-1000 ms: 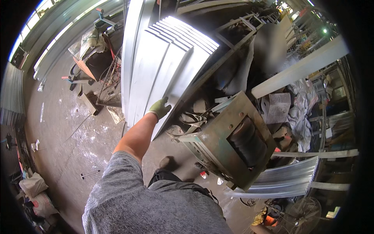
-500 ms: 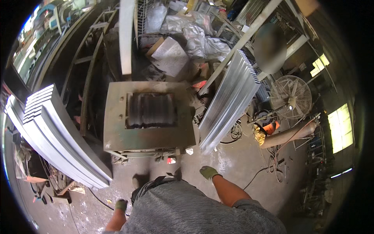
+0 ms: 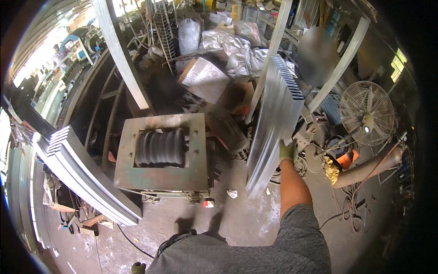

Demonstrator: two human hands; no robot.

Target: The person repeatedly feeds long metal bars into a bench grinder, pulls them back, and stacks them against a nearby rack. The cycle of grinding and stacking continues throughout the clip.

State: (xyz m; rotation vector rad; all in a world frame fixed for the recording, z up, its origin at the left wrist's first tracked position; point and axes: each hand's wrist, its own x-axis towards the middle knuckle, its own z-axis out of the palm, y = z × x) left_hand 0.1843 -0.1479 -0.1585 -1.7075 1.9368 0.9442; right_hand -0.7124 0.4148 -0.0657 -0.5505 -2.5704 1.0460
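Observation:
My right hand (image 3: 287, 152), in a green work glove, reaches forward to the right edge of a leaning stack of long ribbed metal profiles (image 3: 270, 123). Its fingers look apart at that edge; the stack partly hides whether they grip. Down at the lower picture edge is my left hand (image 3: 138, 268), also gloved, its fingers curled and nothing visible in them. Ahead of me stands a box-like machine (image 3: 159, 178) with a green-grey metal frame. Dark grooved rollers (image 3: 160, 148) show in its opening, blurred. On the left leans another stack of metal profiles (image 3: 91, 176).
A caged fan (image 3: 367, 113) stands at the right, near a thick tube (image 3: 369, 166) and hoses (image 3: 353, 208) on the floor. Steel posts (image 3: 121, 55) rise behind the machine. Silvery sacks (image 3: 237, 52) and a pale board (image 3: 205, 80) lie beyond it. A dark cable (image 3: 134, 244) runs near my left hand.
My right hand has moved forward from beside my body to the right-hand stack. My left hand now sits lower, at the picture edge. The view has shifted, showing the machine farther left and lower.

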